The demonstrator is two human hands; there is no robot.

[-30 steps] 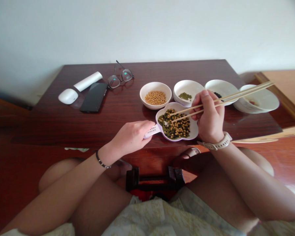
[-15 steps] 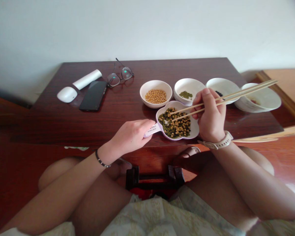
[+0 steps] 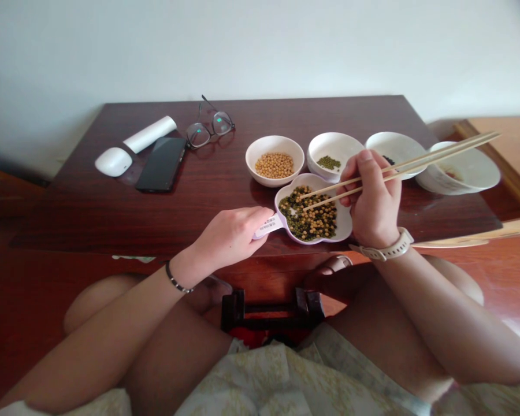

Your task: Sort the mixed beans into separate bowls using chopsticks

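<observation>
1. The lobed dish [image 3: 344,222] lies just inside the near edge of the dark table [image 3: 82,219]; to its left, a broad stretch of wood runs as far as the phone [image 3: 161,164].
2. Room is tight behind the dish: the bowl of yellow beans [image 3: 275,180] and the bowl of green beans [image 3: 334,144] stand right at its far rim, and whether they touch it cannot be told.
3. Farther right of the dish come the bowl of dark beans [image 3: 398,147] and the last bowl [image 3: 474,164], near the table's right edge.
4. The right hand [image 3: 375,202] and the chopsticks [image 3: 463,147] cover part of the dark beans; the reddish-brown bit in the last bowl is too small to name. The print on the dish's handle [image 3: 269,225] is unreadable, its end hidden by fingers.
5. The left hand [image 3: 238,231], left of the dish, is closed around that handle — back of the hand up, thumb underneath.
6. The right hand, just right of the dish, pinches both chopsticks between thumb and fingers, slanting them down leftward — the tips, slightly parted, reach the mixed beans [image 3: 316,219] inside the dish.
</observation>
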